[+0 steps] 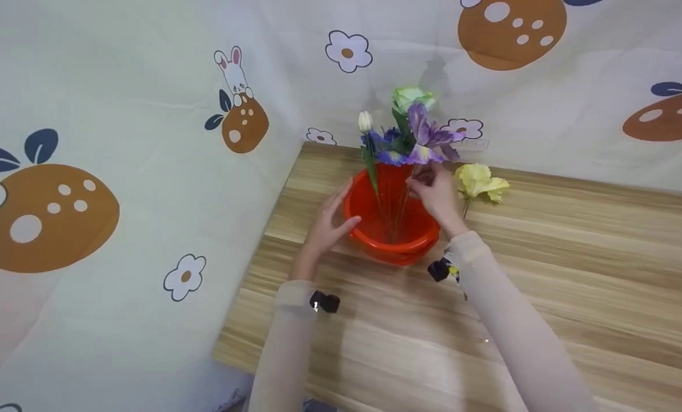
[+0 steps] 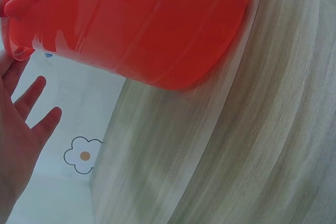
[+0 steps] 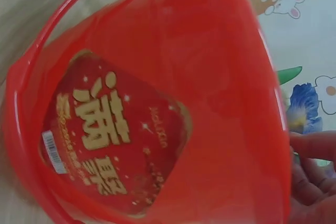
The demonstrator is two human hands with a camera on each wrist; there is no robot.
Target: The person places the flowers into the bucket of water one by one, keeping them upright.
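Observation:
A red bucket (image 1: 395, 249) stands upright on the wooden table. My left hand (image 1: 328, 224) rests against its left rim, fingers extended, thumb over the edge; the left wrist view shows several straight fingers (image 2: 32, 95) beside the bucket wall. Over the bucket's right side, my right hand (image 1: 437, 194) pinches the thin stem of a purple iris-like flower (image 1: 422, 134) between thumb and fingertips. A white tulip bud (image 1: 365, 122), a pale green rose (image 1: 413, 98) and a blue flower (image 1: 387, 150) rise from the bucket, their stems inside. The far fingers are partly hidden by petals.
To the bucket's right, a yellow flower (image 1: 479, 181) lies on the table (image 1: 581, 257), its stem partly behind my right wrist. Patterned cloth (image 1: 295, 63) hangs close behind and left of the table. A handle (image 3: 37, 51) curves along the bucket's side.

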